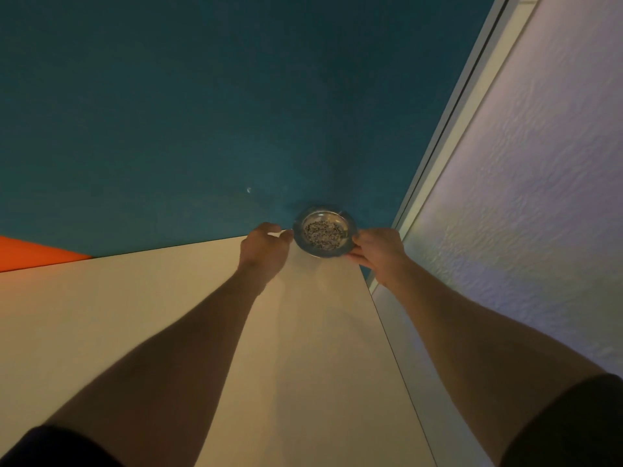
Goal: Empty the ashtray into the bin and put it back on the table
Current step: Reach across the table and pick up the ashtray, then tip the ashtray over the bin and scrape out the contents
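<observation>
Pale table [202, 315] runs under your forearms to its far right corner, where your left hand [263, 252] and right hand [379, 252] pinch opposite sides of the metal ashtray's [323, 232] rim; it sits between them, ash inside.

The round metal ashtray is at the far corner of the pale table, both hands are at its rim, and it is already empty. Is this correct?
Not quite: the round metal ashtray is not empty. The head view shows a heap of speckled grey ash in its bowl. The rest holds: it is at the far corner of the pale table, with the left hand and right hand at its rim.
</observation>
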`<move>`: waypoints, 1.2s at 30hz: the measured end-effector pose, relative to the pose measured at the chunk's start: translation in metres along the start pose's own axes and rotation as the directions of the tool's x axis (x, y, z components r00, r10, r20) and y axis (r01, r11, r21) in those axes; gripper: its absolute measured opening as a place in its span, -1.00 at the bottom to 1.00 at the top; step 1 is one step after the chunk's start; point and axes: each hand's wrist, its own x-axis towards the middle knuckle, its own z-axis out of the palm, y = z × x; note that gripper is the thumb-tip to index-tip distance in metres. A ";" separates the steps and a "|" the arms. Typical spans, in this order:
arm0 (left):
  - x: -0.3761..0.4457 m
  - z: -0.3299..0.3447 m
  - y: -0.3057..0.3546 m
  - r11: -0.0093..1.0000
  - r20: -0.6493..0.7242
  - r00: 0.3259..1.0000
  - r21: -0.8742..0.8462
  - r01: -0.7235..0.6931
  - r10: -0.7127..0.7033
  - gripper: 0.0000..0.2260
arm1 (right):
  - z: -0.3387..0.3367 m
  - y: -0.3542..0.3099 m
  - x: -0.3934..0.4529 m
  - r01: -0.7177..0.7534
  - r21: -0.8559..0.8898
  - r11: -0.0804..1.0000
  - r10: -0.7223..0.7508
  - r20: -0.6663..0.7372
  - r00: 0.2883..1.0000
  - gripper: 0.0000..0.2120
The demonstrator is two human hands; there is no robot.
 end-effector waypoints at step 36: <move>-0.187 -0.232 0.037 0.845 -0.092 0.996 -0.533 -0.033 -0.019 -0.91 | 0.066 -0.088 -0.270 0.216 0.071 0.974 -0.227 0.270 0.936 -0.87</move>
